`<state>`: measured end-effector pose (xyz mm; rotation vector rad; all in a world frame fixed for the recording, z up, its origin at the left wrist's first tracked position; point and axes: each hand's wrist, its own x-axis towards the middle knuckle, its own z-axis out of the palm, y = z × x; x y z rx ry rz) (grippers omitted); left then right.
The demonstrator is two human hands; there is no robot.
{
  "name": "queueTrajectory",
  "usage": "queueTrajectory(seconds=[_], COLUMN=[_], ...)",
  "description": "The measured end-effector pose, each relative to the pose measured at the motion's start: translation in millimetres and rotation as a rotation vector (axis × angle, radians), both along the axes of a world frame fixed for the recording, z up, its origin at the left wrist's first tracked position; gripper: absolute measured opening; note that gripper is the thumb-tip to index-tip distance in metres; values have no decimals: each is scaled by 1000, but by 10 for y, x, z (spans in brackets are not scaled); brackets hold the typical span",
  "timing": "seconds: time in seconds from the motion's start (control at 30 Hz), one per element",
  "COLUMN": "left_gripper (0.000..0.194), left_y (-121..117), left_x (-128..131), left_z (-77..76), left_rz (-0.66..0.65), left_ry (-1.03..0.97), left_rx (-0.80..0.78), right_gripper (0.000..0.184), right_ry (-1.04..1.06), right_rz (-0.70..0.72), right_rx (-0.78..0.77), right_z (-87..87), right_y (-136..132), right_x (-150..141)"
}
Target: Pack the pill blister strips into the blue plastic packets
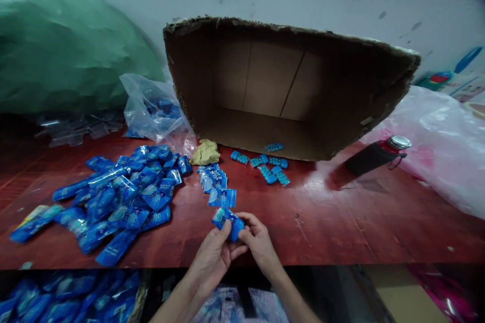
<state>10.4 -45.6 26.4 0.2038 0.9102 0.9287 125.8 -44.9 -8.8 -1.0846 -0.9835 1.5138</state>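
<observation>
Between my two hands, over the front of the red table, is a small blue packet [228, 223]. My left hand [215, 250] pinches it from the left, thumb on top. On its right side my right hand [259, 242] grips it with thumb and fingers. Just beyond lies a short row of flat blue printed cards [214, 181]. A large heap of blue packets [125, 192] spreads over the table on my left. Several small clear-and-blue packs of round blue pieces [269, 161] lie before the box, one of them at its lower edge.
A big cardboard box [261, 81] lies on its side, mouth towards me. Beside it are a crumpled yellowish cloth [205, 152], a clear plastic bag [151, 106] and a dark bottle [373, 154]. More blue packets [68, 298] fill a container below the table [341, 217].
</observation>
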Motion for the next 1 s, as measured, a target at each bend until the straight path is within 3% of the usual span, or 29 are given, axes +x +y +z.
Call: queueTrajectory(seconds=[0.13, 0.33, 0.5, 0.67, 1.0], left_gripper=[15, 12, 13, 21, 16], left_y=[28, 21, 3, 41, 11], left_x=[-50, -67, -51, -90, -102], left_z=[-7, -30, -4, 26, -3], left_rz=[11, 6, -12, -33, -39], left_ry=[-28, -29, -31, 0, 45], left_rx=[-69, -73, -60, 12, 21], right_gripper=[30, 32, 35, 36, 41], right_ry=[165, 244, 223, 56, -13], right_rz=[74, 86, 71, 61, 197], right_rx=[-76, -153, -121, -66, -2], right_z=[-10, 24, -37, -26, 87], right_y=[42, 28, 26, 30, 10], right_x=[16, -6, -1, -8, -39])
